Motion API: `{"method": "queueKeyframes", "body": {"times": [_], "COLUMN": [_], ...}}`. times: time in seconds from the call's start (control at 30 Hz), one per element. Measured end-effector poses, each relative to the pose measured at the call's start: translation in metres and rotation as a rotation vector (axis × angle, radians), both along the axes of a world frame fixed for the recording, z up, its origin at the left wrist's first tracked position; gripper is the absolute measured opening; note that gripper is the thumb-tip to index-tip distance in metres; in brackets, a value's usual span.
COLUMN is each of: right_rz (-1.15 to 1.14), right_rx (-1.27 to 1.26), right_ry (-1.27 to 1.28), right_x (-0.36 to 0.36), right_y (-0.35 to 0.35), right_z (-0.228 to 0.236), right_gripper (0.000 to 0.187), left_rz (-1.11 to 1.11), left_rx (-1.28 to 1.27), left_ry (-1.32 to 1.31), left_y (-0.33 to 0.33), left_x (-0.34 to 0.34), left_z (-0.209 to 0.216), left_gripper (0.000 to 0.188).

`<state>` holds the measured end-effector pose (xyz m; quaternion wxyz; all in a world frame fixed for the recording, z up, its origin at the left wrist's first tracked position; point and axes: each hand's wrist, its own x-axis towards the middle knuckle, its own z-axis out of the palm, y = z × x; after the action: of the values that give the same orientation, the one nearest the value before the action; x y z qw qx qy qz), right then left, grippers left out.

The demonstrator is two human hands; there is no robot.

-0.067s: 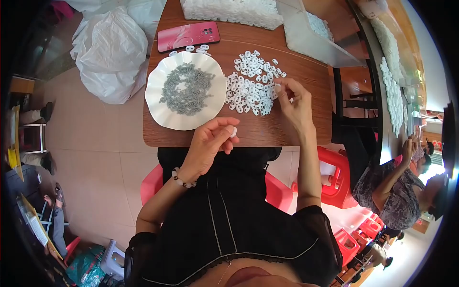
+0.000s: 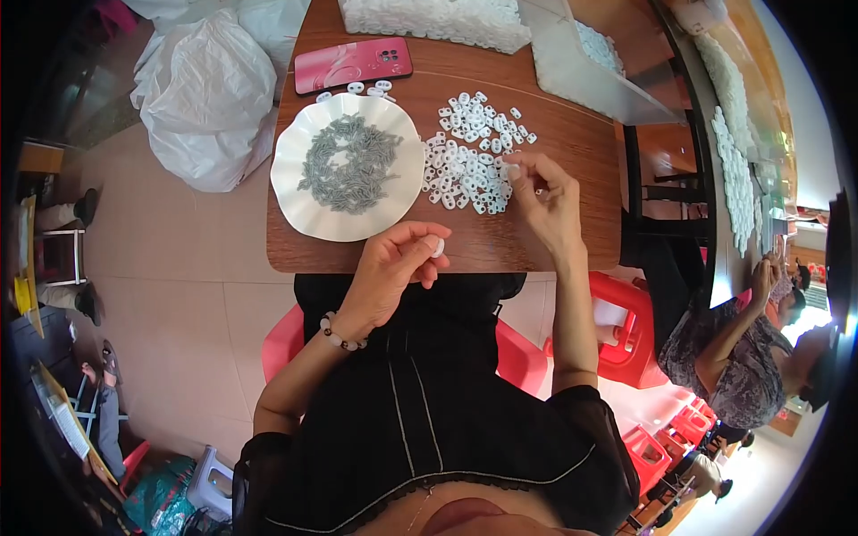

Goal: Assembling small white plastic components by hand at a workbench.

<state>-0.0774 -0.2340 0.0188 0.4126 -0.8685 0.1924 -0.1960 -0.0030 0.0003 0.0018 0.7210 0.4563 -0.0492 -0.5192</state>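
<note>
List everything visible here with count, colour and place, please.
Wood-patterned tabletop: one, brown, centre
Round wavy-edged plate: one, white, tabletop's left
Thin short rods: many, grey, on plate
Oval two-holed pieces: many, white, mostly right of plate
Rectangular phone: one, pink, beyond plate
Translucent plastic container: at least one, whitish, upper right
Crumpled plastic sacks: several, white, upper left
Plastic seats: several, red, mostly lower right
Other people: several, both sides
Left hand: one, near tabletop edge, holding white piece
Right hand: one, beside white pieces
</note>
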Motion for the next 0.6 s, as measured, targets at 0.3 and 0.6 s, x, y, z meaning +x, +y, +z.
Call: {"method": "queueKeyframes", "body": {"times": [0.3, 0.6], "right_rz": [0.056, 0.11], "right_rx": [0.435, 0.076], "right_ry": [0.062, 0.011], "right_x": [-0.006, 0.018], "right_y": [0.052, 0.06], "right_z": [-0.002, -0.002], "right_gripper": [0.016, 0.01], "left_rz": [0.08, 0.052], "left_rx": [0.071, 0.281], "left_ry": [-0.221, -0.907], "left_y": [0.021, 0.019], "left_x": [0.029, 0.095], "left_z": [0.011, 0.003], "left_gripper": [0.014, 0.016]}}
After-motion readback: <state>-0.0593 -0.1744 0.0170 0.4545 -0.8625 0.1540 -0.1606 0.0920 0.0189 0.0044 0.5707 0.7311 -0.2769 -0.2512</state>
